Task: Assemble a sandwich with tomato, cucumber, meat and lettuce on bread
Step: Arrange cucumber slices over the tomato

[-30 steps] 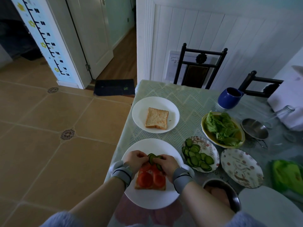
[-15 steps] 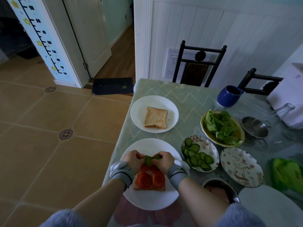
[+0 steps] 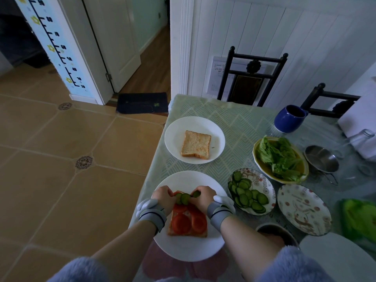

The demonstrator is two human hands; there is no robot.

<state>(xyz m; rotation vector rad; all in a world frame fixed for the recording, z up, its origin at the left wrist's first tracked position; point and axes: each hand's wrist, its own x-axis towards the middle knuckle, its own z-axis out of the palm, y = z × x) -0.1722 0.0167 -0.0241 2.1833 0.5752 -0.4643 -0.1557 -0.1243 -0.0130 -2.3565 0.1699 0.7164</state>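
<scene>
On the near white plate [image 3: 189, 249] lies a bread slice [image 3: 187, 232] topped with tomato slices [image 3: 186, 221]. A few cucumber slices [image 3: 184, 198] sit at its far edge, pinched between my left hand [image 3: 163, 197] and my right hand [image 3: 203, 197]. Both hands rest over the far end of the bread, fingers closed on the slices. A second bread slice [image 3: 195, 144] lies on the far white plate [image 3: 217, 139]. More cucumber slices [image 3: 247, 195] fill a patterned plate, and lettuce [image 3: 279, 156] sits in a yellow bowl.
An empty patterned plate [image 3: 304, 209], a metal bowl [image 3: 274, 234] by my right forearm, a small steel pan [image 3: 322, 161], a blue mug [image 3: 289, 119], a glass jar and a green bag stand to the right. Two dark chairs stand behind the table; its left edge drops to tiled floor.
The cucumber slices held between both hands have come down onto the far end of the tomato-topped bread, and the slices are spread out a little more in a row.
</scene>
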